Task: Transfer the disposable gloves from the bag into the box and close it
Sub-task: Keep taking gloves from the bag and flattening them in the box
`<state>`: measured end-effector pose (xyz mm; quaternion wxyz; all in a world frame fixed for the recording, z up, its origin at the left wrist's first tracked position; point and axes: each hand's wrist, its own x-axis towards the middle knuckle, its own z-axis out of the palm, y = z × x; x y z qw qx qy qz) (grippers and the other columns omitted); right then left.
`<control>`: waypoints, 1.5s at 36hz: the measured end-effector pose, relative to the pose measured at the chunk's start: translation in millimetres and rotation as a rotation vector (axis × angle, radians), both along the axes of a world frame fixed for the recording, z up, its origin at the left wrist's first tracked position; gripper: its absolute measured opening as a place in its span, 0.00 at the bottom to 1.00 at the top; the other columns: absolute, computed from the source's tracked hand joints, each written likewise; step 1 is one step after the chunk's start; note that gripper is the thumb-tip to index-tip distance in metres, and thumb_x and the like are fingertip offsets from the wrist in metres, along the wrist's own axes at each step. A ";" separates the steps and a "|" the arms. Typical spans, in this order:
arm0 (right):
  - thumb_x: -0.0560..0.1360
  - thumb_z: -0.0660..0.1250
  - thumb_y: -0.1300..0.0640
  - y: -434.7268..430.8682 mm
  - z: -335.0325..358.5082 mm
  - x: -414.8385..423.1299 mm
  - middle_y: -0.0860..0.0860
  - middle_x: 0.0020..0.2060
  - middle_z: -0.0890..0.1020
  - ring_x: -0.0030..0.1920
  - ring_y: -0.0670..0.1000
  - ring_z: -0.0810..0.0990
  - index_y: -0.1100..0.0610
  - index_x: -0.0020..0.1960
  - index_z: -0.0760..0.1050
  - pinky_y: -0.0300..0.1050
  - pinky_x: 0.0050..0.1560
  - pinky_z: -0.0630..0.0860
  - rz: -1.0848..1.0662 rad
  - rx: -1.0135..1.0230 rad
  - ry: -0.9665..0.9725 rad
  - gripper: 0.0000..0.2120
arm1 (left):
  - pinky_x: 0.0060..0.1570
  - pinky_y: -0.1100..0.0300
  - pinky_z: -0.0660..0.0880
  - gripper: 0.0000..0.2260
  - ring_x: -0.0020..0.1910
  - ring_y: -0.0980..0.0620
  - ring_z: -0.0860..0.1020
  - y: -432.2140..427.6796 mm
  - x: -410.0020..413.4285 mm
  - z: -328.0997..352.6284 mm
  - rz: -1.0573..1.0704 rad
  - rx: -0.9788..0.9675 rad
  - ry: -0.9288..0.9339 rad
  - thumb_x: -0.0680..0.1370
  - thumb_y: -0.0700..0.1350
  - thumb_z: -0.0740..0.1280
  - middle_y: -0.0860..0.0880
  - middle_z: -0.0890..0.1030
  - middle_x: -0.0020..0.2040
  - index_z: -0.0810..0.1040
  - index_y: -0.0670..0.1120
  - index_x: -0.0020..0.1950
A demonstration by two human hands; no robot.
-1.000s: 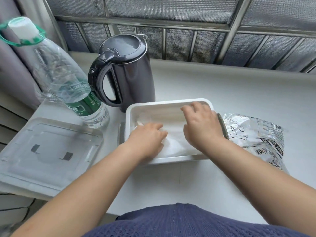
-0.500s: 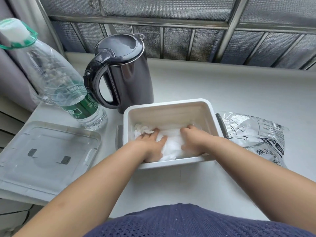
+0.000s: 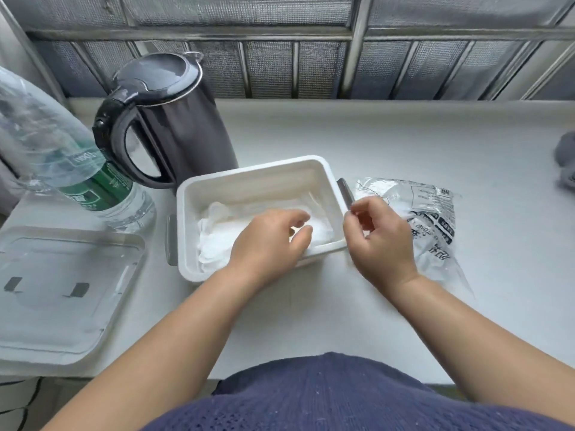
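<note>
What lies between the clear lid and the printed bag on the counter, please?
In the head view, the open white box lies there, gloves inside, with the left hand over them and the right hand at its right edge.

Around the box (image 3: 249,170), the kettle (image 3: 186,129) blocks 11 o'clock, the bottle (image 3: 77,172) and lid (image 3: 62,293) crowd 9, the bag (image 3: 431,213) lies at 3; bare counter (image 3: 404,138) leaves passage from 12 to 2 and at 6

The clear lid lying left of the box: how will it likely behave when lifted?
The clear lid looks thin and broad, so it is probably light and slightly flexible. Its smooth plastic may be slippery. Lying flat, it should slide rather than roll.
</note>
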<state>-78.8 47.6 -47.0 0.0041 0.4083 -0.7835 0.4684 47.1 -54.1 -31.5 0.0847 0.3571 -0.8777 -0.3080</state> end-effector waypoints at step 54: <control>0.80 0.53 0.53 117.2 -34.0 -41.6 0.53 0.45 0.77 0.47 0.58 0.77 0.54 0.43 0.68 0.48 0.44 0.68 0.169 0.800 0.088 0.09 | 0.69 0.51 0.63 0.26 0.75 0.47 0.56 119.7 -40.9 -80.8 -0.520 -0.015 -0.420 0.80 0.50 0.58 0.48 0.48 0.78 0.54 0.53 0.77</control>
